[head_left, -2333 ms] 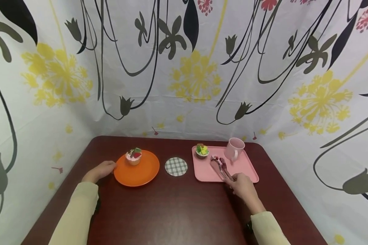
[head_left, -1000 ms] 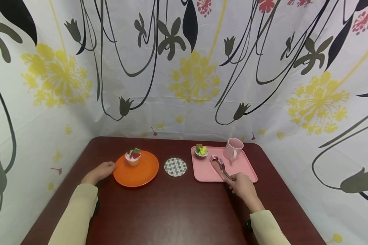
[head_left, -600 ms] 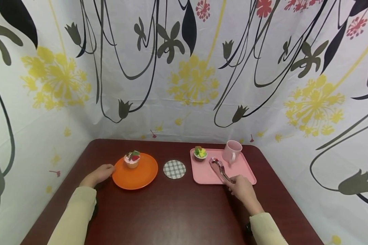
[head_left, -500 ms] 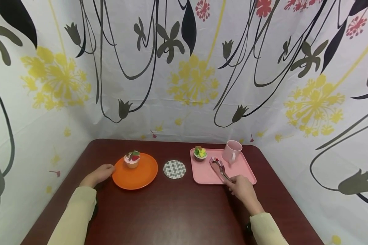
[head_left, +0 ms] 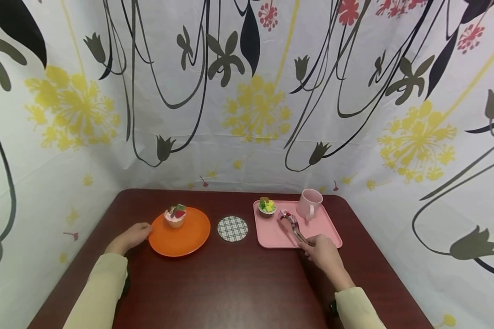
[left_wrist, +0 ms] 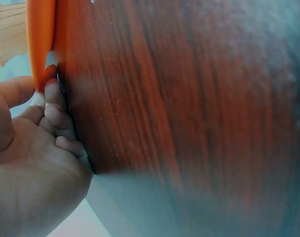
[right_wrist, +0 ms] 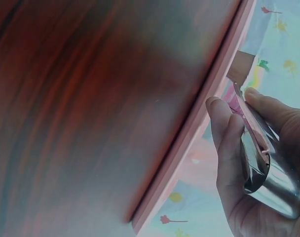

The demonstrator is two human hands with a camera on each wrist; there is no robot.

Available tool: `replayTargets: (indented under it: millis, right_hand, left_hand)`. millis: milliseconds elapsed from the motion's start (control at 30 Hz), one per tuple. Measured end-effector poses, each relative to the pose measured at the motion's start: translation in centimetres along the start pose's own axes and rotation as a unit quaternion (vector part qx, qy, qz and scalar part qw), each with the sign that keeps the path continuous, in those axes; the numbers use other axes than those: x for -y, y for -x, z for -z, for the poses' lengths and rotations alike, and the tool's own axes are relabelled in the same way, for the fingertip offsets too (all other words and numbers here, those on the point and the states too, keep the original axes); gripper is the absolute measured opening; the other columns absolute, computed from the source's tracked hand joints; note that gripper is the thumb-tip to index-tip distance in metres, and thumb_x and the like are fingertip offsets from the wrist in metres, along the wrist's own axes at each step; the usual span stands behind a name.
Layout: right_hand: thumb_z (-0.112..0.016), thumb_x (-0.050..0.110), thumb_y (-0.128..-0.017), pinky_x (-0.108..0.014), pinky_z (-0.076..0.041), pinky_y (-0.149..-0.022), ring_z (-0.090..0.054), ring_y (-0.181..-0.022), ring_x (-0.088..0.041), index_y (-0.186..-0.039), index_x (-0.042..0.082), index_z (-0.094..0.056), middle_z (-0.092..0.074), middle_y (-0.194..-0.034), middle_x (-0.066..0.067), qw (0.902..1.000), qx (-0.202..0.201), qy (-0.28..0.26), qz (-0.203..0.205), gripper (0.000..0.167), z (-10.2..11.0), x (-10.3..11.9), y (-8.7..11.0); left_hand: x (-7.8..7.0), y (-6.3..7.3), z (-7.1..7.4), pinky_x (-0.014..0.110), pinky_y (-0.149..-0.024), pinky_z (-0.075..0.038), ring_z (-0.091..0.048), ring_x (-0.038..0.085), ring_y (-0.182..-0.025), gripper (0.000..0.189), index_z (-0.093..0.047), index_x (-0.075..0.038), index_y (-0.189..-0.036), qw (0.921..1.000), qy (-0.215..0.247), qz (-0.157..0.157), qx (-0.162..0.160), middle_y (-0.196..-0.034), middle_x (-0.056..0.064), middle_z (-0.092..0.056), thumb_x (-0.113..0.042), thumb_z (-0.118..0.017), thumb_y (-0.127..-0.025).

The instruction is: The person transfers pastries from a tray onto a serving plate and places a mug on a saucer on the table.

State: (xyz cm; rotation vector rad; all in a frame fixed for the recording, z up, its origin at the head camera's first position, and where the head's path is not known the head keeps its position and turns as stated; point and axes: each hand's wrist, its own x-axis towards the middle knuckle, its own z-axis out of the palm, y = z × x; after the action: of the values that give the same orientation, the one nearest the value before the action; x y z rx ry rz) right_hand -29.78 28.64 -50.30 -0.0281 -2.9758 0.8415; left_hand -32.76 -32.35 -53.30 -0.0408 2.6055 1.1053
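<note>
My left hand [head_left: 133, 235] pinches the left rim of an orange plate [head_left: 189, 237], thumb above and fingers beneath in the left wrist view. On that plate sits a pink-topped cupcake [head_left: 174, 218] with a red and green topping. My right hand [head_left: 323, 251] holds metal tongs [right_wrist: 283, 192], their bent end lying in the palm. The tongs' two arms are squeezed close together over a pink tray [head_left: 271, 237]. At their tips is a small pink-and-white dessert piece [head_left: 285, 214] with red bits, partly hidden by the tongs.
A dark-topped cupcake [head_left: 266, 208] with yellow and green topping stands at the tray's back left. A pink mug [head_left: 310, 204] stands at its back right. Between plate and tray lies a round checked coaster [head_left: 232, 229]. A patterned cloth [head_left: 230, 164] hangs behind the dark wooden table [head_left: 226, 283].
The tongs' arms, spread apart at first, have come together around the pink-and-white dessert piece. My left hand keeps its grip on the plate; the whole view shifts slightly.
</note>
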Motion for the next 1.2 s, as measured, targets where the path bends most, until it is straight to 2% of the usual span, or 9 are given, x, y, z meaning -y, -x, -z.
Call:
replayTargets:
  millis: [100, 200, 367, 633, 967, 1200]
  right_hand:
    - [-0.076, 0.031, -0.101, -0.028, -0.042, -0.052, -0.060, -0.058, -0.011, -0.079, 0.012, -0.078, -0.069, -0.065, -0.001, 1.0000, 0.003, -0.002, 0.007, 0.029, 0.1, 0.3, 0.1]
    - [-0.076, 0.031, -0.101, -0.028, -0.041, -0.052, -0.059, -0.058, -0.011, -0.081, 0.012, -0.079, -0.068, -0.064, 0.001, 0.9999, 0.002, -0.003, 0.014, 0.028, 0.2, 0.7, 0.2]
    - [-0.077, 0.032, -0.100, -0.027, -0.042, -0.052, -0.060, -0.059, -0.011, -0.085, 0.012, -0.081, -0.067, -0.065, 0.001, 0.9999, 0.003, -0.003, 0.016, 0.025, 0.4, 1.5, 0.4]
    - [-0.079, 0.029, -0.098, -0.026, -0.044, -0.053, -0.061, -0.060, -0.011, -0.089, 0.010, -0.081, -0.069, -0.067, -0.002, 0.9993, 0.003, -0.025, 0.025, 0.021, 0.3, 3.0, 0.7]
    - [-0.079, 0.030, -0.098, -0.026, -0.039, -0.051, -0.058, -0.057, -0.011, -0.081, 0.011, -0.080, -0.068, -0.063, -0.001, 0.9986, 0.005, -0.036, 0.040, 0.025, -0.3, 4.5, 0.9]
    - [-0.080, 0.029, -0.098, -0.026, -0.040, -0.052, -0.061, -0.058, -0.010, -0.084, 0.012, -0.081, -0.070, -0.066, -0.002, 0.9972, 0.009, -0.051, 0.054, 0.022, -1.3, 5.5, 0.7]
  left_hand:
    - [0.1, 0.1, -0.1, 0.042, -0.085, -0.048, -0.055, 0.027, -0.093, 0.038, -0.062, -0.003, -0.109, 1.0000, -0.001, 0.001, 0.000, -0.096, 0.010, -0.058, -0.035, -0.043, -0.112]
    - [-0.7, 0.9, -0.3, 0.045, -0.087, -0.048, -0.055, 0.030, -0.094, 0.038, -0.060, 0.002, -0.112, 0.9999, -0.002, -0.001, -0.010, -0.097, 0.013, -0.057, -0.030, -0.040, -0.113]
    - [-1.3, 1.4, -0.3, 0.044, -0.086, -0.047, -0.055, 0.028, -0.093, 0.037, -0.059, 0.001, -0.110, 0.9998, -0.006, 0.002, -0.017, -0.096, 0.011, -0.055, -0.029, -0.038, -0.115]
    - [-1.2, 1.4, -0.2, 0.043, -0.088, -0.050, -0.055, 0.028, -0.094, 0.036, -0.060, 0.001, -0.113, 0.9998, -0.003, 0.004, -0.017, -0.097, 0.011, -0.056, -0.028, -0.039, -0.114]
    - [-1.0, 1.3, -0.4, 0.041, -0.084, -0.046, -0.054, 0.027, -0.092, 0.034, -0.058, -0.002, -0.107, 0.9999, -0.001, 0.007, -0.015, -0.092, 0.009, -0.052, -0.028, -0.039, -0.114]
    - [-1.2, 1.6, -0.4, 0.041, -0.085, -0.046, -0.054, 0.027, -0.092, 0.034, -0.059, -0.001, -0.107, 0.9998, 0.000, 0.001, -0.020, -0.094, 0.010, -0.054, -0.027, -0.039, -0.114]
